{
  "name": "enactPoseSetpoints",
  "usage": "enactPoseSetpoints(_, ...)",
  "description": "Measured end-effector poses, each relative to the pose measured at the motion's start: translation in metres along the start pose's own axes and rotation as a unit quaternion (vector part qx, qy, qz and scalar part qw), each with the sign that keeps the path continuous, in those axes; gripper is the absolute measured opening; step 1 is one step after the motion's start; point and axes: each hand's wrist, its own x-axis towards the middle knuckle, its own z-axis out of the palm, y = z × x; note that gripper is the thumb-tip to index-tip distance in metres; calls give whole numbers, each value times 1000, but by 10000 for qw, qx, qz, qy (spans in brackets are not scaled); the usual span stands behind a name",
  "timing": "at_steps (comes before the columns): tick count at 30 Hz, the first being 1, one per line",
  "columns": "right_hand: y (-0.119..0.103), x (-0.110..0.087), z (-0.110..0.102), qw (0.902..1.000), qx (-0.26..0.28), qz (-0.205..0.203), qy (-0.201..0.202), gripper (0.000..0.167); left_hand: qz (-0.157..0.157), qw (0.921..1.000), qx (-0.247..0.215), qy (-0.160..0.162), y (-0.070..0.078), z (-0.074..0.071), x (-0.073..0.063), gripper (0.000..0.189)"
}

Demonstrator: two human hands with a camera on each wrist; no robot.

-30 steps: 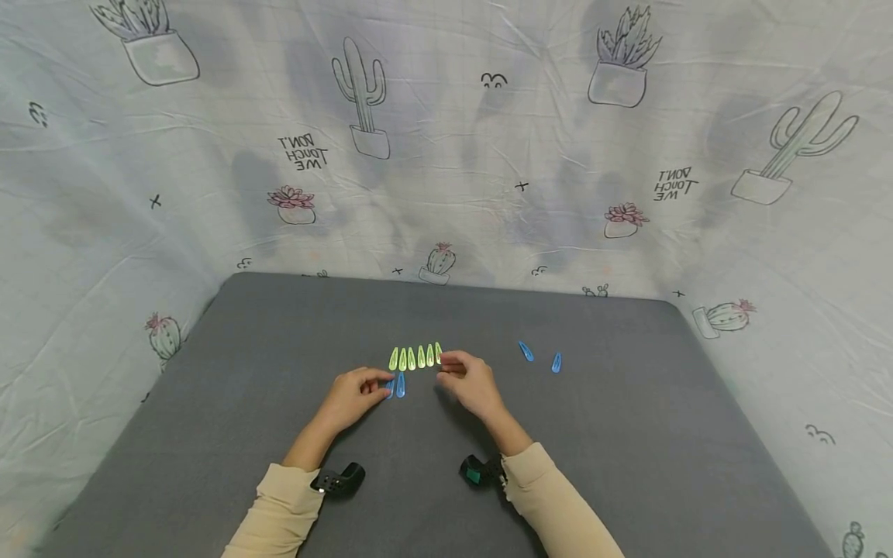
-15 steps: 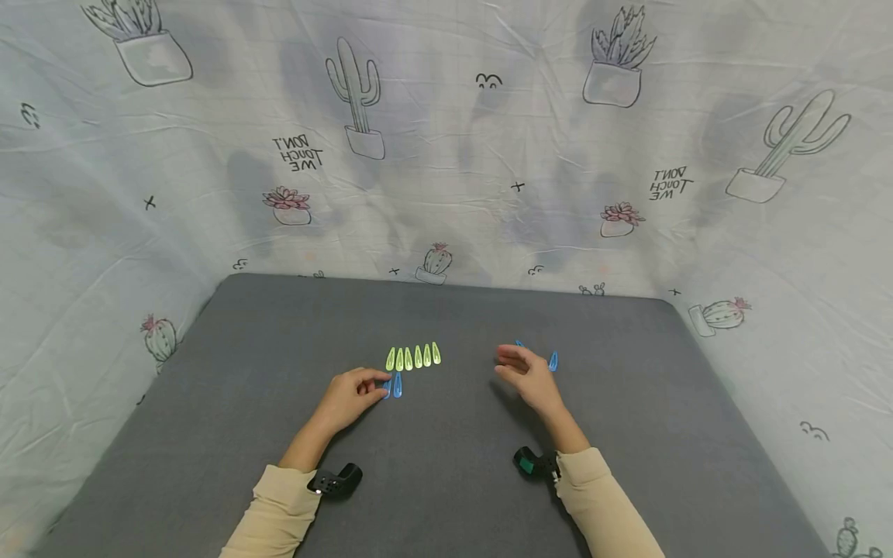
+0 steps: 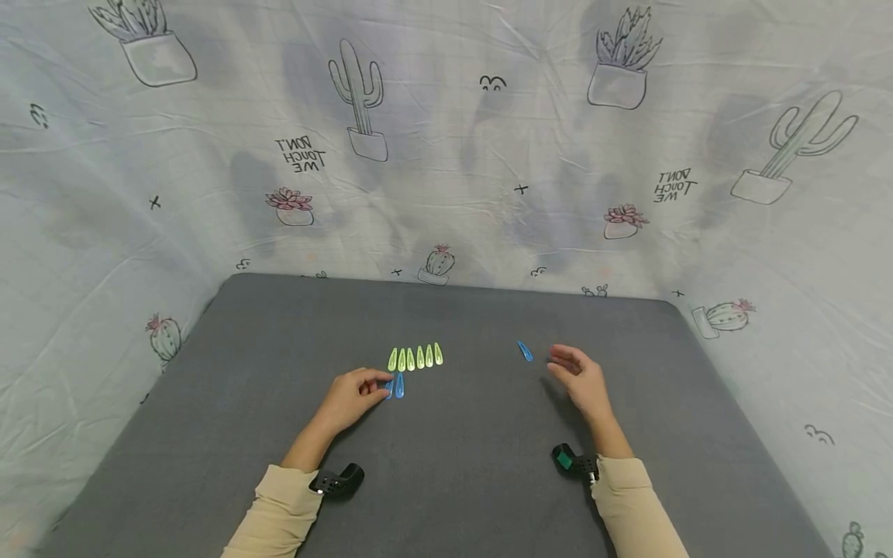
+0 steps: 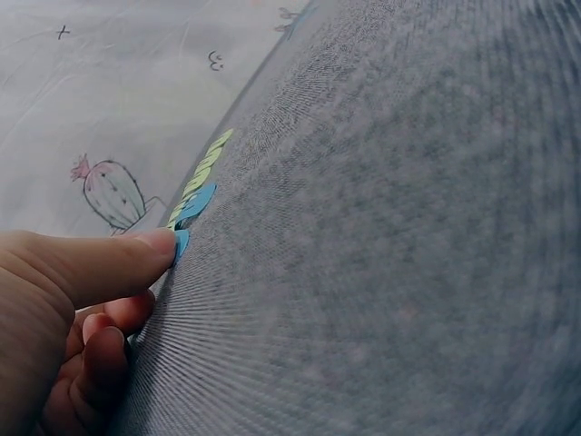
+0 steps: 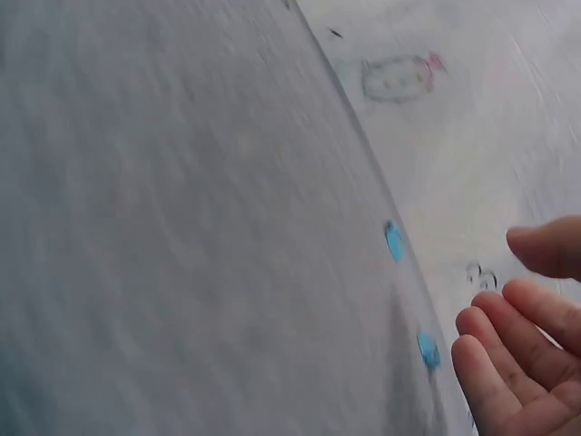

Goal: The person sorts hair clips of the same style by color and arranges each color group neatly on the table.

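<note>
My left hand [image 3: 356,399] pinches a blue snap hair clip [image 3: 388,389] between thumb and finger, at the left end of the near row. Beside that clip lies another blue hair clip [image 3: 400,386]. Just beyond them several yellow-green hair clips [image 3: 415,357] form a neat row. My right hand [image 3: 582,384] hovers over the right part of the table, thumb and fingers apart and holding nothing. Left of it lies a loose blue hair clip [image 3: 525,351]. By its fingertips the right wrist view has one more blue hair clip [image 5: 428,350], which the hand hides in the head view.
All the clips lie on a grey table [image 3: 446,480]. Behind it hangs a pale cloth [image 3: 446,116] printed with cacti, which also closes off both sides. Each wrist wears a black camera band, such as the left wrist camera [image 3: 338,480].
My right hand has moved right from beside the yellow-green row to the loose blue clips, covering the rightmost one in the head view. The left hand stays at its blue clip.
</note>
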Motion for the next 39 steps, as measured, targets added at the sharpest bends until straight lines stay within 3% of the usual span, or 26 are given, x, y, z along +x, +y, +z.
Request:
enactPoseSetpoints(4,9,2,-6,9986,-157,347,380,40,-13,10000,30,7,-1,0,0,21)
enactPoseSetpoints(8,12,5,-7,9956,-508,627,482,39,-25,10000,13,-2,-1,0,-1,21)
enactPoseSetpoints(17,8,17,2,9784,-1871,594,641,36,-92,9999,76,-2,-2,-1,-2,22)
enactPoseSetpoints(23,2,23,3,9705,-2219,690,637,32,-28,10000,72,5,-2,1,-2,21)
enactPoseSetpoints(33,1,19,3,9699,-2201,897,534,33,42,10000,33,38,-2,4,-3,21)
enactPoseSetpoints(36,0,17,4,9756,-1864,1056,488,33,52,10000,11,39,-3,4,-4,21)
enactPoseSetpoints(39,-1,15,4,9844,-1173,1234,435,34,38,10000,-11,42,-2,5,-4,21)
